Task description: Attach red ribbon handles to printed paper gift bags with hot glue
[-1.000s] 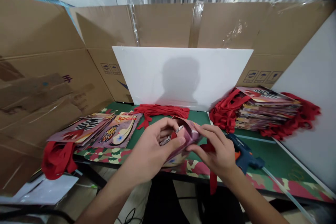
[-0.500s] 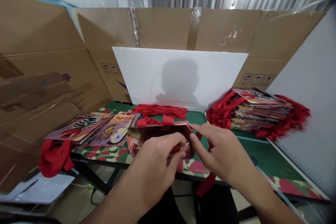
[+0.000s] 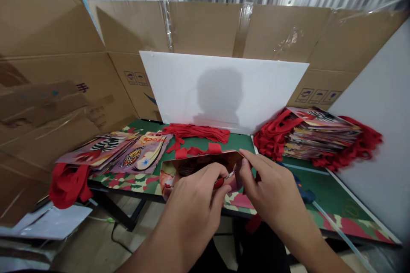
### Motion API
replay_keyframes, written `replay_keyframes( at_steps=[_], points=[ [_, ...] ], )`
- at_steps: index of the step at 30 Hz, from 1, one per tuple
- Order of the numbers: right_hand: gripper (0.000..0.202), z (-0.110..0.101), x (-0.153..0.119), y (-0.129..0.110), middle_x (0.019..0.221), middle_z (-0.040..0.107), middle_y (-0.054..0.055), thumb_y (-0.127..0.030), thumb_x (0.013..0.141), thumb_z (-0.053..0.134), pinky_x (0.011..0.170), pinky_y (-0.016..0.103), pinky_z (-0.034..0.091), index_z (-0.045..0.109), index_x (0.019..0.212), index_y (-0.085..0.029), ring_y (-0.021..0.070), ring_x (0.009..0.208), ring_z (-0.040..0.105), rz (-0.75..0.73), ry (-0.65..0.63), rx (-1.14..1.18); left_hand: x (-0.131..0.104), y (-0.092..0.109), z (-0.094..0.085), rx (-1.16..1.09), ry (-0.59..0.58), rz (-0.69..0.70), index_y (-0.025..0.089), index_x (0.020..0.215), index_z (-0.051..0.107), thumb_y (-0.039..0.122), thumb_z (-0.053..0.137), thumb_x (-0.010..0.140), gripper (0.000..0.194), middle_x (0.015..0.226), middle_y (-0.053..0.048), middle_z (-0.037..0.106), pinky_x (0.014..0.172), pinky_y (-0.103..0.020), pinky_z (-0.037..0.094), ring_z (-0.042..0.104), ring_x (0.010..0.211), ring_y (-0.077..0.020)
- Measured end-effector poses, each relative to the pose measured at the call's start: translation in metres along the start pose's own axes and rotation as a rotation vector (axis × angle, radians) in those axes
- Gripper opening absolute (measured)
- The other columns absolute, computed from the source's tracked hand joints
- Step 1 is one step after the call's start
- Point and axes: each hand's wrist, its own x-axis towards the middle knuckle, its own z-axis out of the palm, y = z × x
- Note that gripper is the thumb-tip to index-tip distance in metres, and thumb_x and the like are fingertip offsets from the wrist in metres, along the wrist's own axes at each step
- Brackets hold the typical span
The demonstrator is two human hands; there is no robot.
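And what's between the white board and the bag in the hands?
A bundle of red straps lies there on the green tabletop, beyond the bag and its red handle; the head view shows it.

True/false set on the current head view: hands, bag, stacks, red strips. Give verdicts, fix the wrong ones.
1. The left hand and right hand both touch the printed bag. True.
2. The taller stack is on the person's left. False: the taller stack is on the right.
3. A bundle of red strips lies in front of the white board. True.
4. The right hand holds the blue tool. False: the blue tool lies on the table, partly hidden behind that hand.
5. Red straps hang over the table's near edge at left. True.
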Motion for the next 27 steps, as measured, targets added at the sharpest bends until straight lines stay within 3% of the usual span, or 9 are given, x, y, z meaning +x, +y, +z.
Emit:
replay_keyframes(
  at_steps=[8,10,13,15,17,19,23,25,27],
  points=[
    [0.034,0.002,-0.001,0.001,0.104,0.08,0.012,-0.029,0.114,0.044,0.067,0.034,0.058,0.075,0.122,-0.02,0.0267,0.087,0.079,0.011,-0.019,0.032,-0.007,0.001,0.022,0.165,0.104,0.106,0.026,0.102,0.067,0.023,0.054,0.106,0.014,0.097,-0.003,0.079,0.074,-0.036,0.049,0.074,0.081,-0.0255],
    [0.035,0.003,-0.001,0.005,0.105,0.08,0.012,-0.03,0.114,0.043,0.066,0.034,0.057,0.075,0.124,-0.02,0.027,0.088,0.079,0.001,0.028,0.003,-0.008,-0.002,0.02,0.155,0.084,0.12,0.026,0.113,0.069,0.024,0.058,0.105,0.014,0.108,-0.005,0.081,0.081,-0.037,0.053,0.076,0.092,-0.0278],
    [0.033,0.006,0.0,0.013,0.102,0.08,0.012,-0.028,0.113,0.045,0.069,0.036,0.057,0.076,0.121,-0.02,0.0277,0.087,0.079,0.013,0.066,-0.052,-0.011,-0.009,0.01,0.132,0.02,0.09,0.027,0.133,0.068,0.029,0.068,0.099,0.034,0.123,-0.008,0.08,0.087,-0.039,0.055,0.076,0.105,-0.0315],
    [0.032,0.007,0.003,0.017,0.101,0.079,0.011,-0.026,0.111,0.047,0.071,0.036,0.057,0.076,0.12,-0.02,0.028,0.087,0.079,0.015,0.047,-0.064,-0.012,-0.013,0.001,0.11,-0.055,0.055,0.027,0.124,0.072,0.025,0.067,0.097,0.027,0.118,-0.008,0.08,0.084,-0.037,0.054,0.076,0.101,-0.0302],
    [0.031,0.007,0.009,0.02,0.1,0.079,0.011,-0.026,0.11,0.048,0.074,0.036,0.057,0.077,0.118,-0.019,0.0276,0.087,0.078,0.011,0.008,-0.038,-0.01,-0.016,-0.007,0.071,-0.144,0.029,0.026,0.103,0.073,0.019,0.06,0.097,0.015,0.104,-0.005,0.079,0.077,-0.033,0.05,0.072,0.087,-0.0251],
    [0.031,0.004,0.019,0.024,0.098,0.079,0.009,-0.03,0.111,0.049,0.075,0.035,0.056,0.078,0.112,-0.02,0.0261,0.085,0.077,0.026,-0.054,0.043,-0.006,-0.017,-0.012,0.036,-0.207,-0.004,0.025,0.094,0.068,0.018,0.055,0.099,0.015,0.093,-0.003,0.075,0.072,-0.031,0.045,0.065,0.077,-0.0214],
    [0.034,-0.011,0.035,0.046,0.091,0.079,0.004,-0.047,0.11,0.053,0.066,0.031,0.056,0.077,0.114,-0.023,0.0222,0.074,0.075,0.196,-0.223,0.264,0.004,-0.024,-0.014,-0.058,-0.161,-0.078,0.026,0.105,0.063,0.031,0.05,0.105,0.014,0.09,-0.001,0.069,0.072,-0.029,0.041,0.06,0.081,-0.0215],
    [0.031,-0.015,0.031,0.062,0.098,0.081,0.004,-0.045,0.107,0.058,0.067,0.03,0.058,0.076,0.12,-0.023,0.022,0.079,0.077,0.229,-0.311,0.296,0.009,-0.031,-0.014,-0.166,-0.108,-0.099,0.026,0.109,0.062,0.038,0.051,0.107,0.016,0.091,0.0,0.066,0.074,-0.028,0.043,0.059,0.084,-0.0209],
    [0.022,-0.013,0.018,0.076,0.093,0.082,0.004,-0.036,0.103,0.063,0.063,0.028,0.056,0.079,0.111,-0.023,0.0211,0.075,0.077,0.184,-0.45,0.246,0.015,-0.038,-0.012,-0.306,-0.072,-0.112,0.025,0.112,0.061,0.042,0.055,0.106,0.019,0.096,0.0,0.064,0.078,-0.027,0.045,0.058,0.087,-0.0197]
  ],
)
